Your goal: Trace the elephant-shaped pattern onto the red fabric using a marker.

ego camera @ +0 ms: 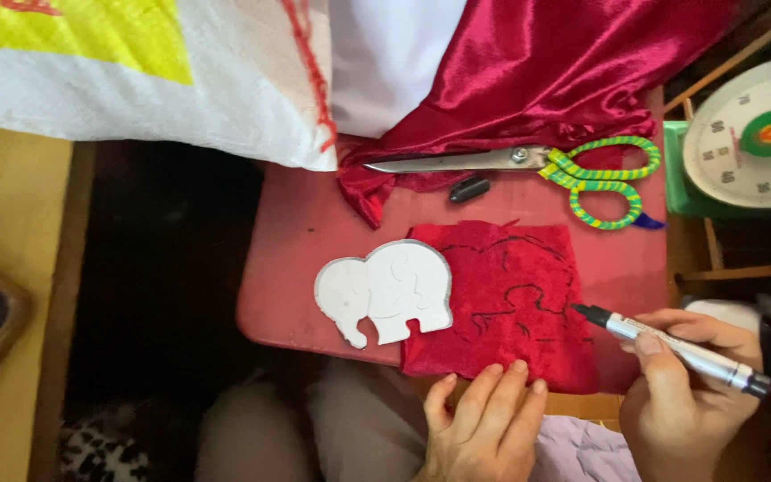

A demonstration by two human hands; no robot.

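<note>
A piece of red velvet fabric [501,308] lies on a red stool top [301,259], with a black elephant outline drawn on it. A white elephant-shaped template [385,290] rests beside it, overlapping the fabric's left edge. My left hand [484,419] lies flat with its fingertips on the fabric's near edge. My right hand [684,388] holds a silver marker [671,344] whose black tip hovers at the fabric's right edge.
Scissors [528,165] with green and yellow wrapped handles lie at the stool's far side next to a black marker cap [469,188]. Shiny red satin [546,71] and a white sack [153,80] lie behind. A green weighing scale [756,143] stands at right.
</note>
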